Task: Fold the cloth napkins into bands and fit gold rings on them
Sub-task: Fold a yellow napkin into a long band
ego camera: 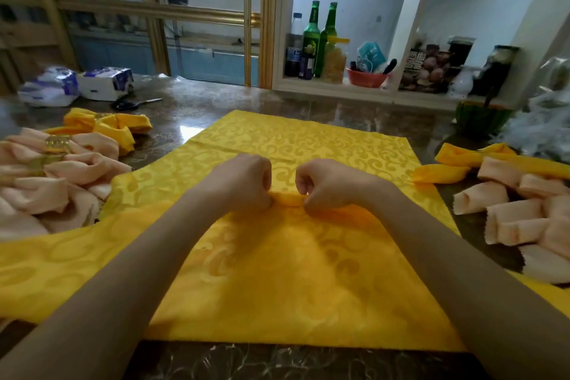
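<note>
A large yellow patterned napkin (pixel 296 271) lies spread on the dark marble table (pixel 191 108). My left hand (pixel 243 182) and my right hand (pixel 324 183) sit side by side at its middle, both pinching a narrow raised fold (pixel 288 199) of the yellow cloth. At the left lie pink napkins (pixel 61 182) with gold rings (pixel 57 143) fitted on them, and a yellow ringed napkin (pixel 108 125) behind. At the right are rolled pink napkins (pixel 518 213) and a folded yellow one (pixel 462 163).
Scissors (pixel 135 103) and tissue packs (pixel 105 82) lie at the back left. A shelf (pixel 354 89) with green bottles (pixel 311 37), a jar and a red bowl stands behind the table. Plastic wrapping (pixel 543 129) sits at the far right.
</note>
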Demonstrator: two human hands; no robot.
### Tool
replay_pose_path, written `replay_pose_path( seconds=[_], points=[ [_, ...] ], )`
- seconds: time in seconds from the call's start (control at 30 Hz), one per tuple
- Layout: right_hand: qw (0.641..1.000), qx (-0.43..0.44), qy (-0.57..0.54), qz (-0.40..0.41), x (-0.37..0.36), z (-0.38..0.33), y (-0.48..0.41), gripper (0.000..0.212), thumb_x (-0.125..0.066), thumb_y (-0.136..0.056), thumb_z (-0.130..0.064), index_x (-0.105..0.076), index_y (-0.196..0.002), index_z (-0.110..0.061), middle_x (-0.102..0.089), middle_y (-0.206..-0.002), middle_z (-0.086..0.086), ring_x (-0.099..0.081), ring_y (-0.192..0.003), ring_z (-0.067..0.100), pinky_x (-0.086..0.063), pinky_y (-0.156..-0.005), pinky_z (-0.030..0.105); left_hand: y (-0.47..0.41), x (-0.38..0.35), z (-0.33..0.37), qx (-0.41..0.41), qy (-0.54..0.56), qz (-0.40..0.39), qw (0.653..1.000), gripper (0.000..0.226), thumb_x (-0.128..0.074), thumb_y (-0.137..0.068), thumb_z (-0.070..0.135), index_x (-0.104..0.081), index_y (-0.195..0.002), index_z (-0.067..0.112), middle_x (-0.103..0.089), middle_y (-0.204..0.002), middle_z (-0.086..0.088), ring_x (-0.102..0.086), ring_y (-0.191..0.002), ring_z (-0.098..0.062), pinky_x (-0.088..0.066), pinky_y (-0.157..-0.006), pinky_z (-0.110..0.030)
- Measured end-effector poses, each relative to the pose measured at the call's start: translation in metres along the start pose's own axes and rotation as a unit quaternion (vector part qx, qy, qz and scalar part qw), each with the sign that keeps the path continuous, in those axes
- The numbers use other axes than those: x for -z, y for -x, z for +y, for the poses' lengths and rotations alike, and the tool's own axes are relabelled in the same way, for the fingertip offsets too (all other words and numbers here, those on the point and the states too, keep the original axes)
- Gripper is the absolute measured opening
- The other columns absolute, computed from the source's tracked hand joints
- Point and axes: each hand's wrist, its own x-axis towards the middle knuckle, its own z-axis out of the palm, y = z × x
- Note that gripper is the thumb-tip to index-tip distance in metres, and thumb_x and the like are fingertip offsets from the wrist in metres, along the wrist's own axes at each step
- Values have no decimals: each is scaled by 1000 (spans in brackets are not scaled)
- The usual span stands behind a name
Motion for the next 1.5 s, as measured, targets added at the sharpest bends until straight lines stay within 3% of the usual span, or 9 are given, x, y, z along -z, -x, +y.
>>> replay_pose_path(
  seconds=[0.2, 0.37, 0.5, 0.67, 0.77, 0.9, 1.23, 1.33, 1.5],
  points=[
    [986, -24, 32, -163, 11, -10, 9, 19, -60, -85, -17, -60, -104, -13, -54, -88, 2, -48, -72, 15, -38, -55, 23, -2, -1, 1, 48, 53, -138, 988, 30, -55, -91, 41, -60, -103, 14, -53, -89, 3, -49, -83, -13, -36, -61, -25],
    [999, 31, 10, -37, -3, -17, 1, 3, -61, -87, -20, -59, -88, -21, -54, -82, -6, -53, -80, 14, -42, -62, 26, -5, 0, -4, 46, 40, -171, 983, 28, -59, -89, 39, -58, -107, 17, -54, -98, 2, -50, -90, -14, -39, -68, -25],
    [997, 13, -53, -48, -10, -15, 4, 13, -61, -84, -11, -63, -82, -24, -51, -68, -9, -48, -63, 7, -39, -55, 23, -4, 0, -6, 70, 53, -180, 980, 24, -64, -85, 40, -57, -98, 22, -56, -98, 2, -51, -87, -13, -41, -70, -25],
    [996, -32, -75, 40, -10, 8, 21, 10, -69, -82, -16, -68, -92, -16, -51, -70, -10, -49, -67, 7, -36, -53, 18, 1, -1, -2, 78, 65, -123, 987, 38, -65, -85, 40, -53, -115, 21, -53, -91, 6, -54, -85, -10, -43, -68, -23],
    [987, -68, -29, 143, -28, 25, 38, 31, -67, -85, -31, -60, -113, -21, -51, -106, 0, -48, -104, 17, -40, -82, 24, 11, -11, 2, 79, 111, -51, 989, 26, -66, -86, 34, -58, -106, 20, -55, -71, 6, -49, -60, -8, -37, -51, -22],
    [984, -92, 15, 152, -34, 33, 50, 36, -53, -91, -44, -56, -125, -32, -46, -133, -2, -33, -128, 22, -23, -102, 36, 28, -17, 6, 55, 98, 42, 993, 22, -64, -87, 33, -63, -106, 21, -61, -100, -6, -58, -91, -23, -40, -69, -28],
    [972, 35, 5, 232, -35, 20, 55, 10, -60, -85, -14, -59, -94, -18, -56, -98, -3, -50, -99, 14, -35, -81, 21, 43, -16, 11, 35, 66, 53, 996, 24, -56, -86, 44, -57, -101, 25, -63, -92, 1, -60, -92, -20, -44, -71, -30],
    [970, 80, 75, 217, -35, 14, 57, 15, -55, -83, -11, -52, -94, -20, -49, -99, -4, -47, -101, 13, -25, -70, 18, 40, -13, 11, 56, 68, 64, 994, 32, -46, -91, 50, -60, -98, 21, -66, -97, -4, -60, -95, -23, -41, -72, -31],
    [986, 46, 79, 141, -29, 10, 66, 16, -52, -86, -23, -54, -101, -21, -42, -97, -6, -46, -104, 15, -30, -78, 23, 42, -18, 14, 79, 10, 36, 996, 30, -48, -93, 42, -55, -107, 16, -60, -112, -7, -56, -105, -25, -41, -78, -32]
  ],
)
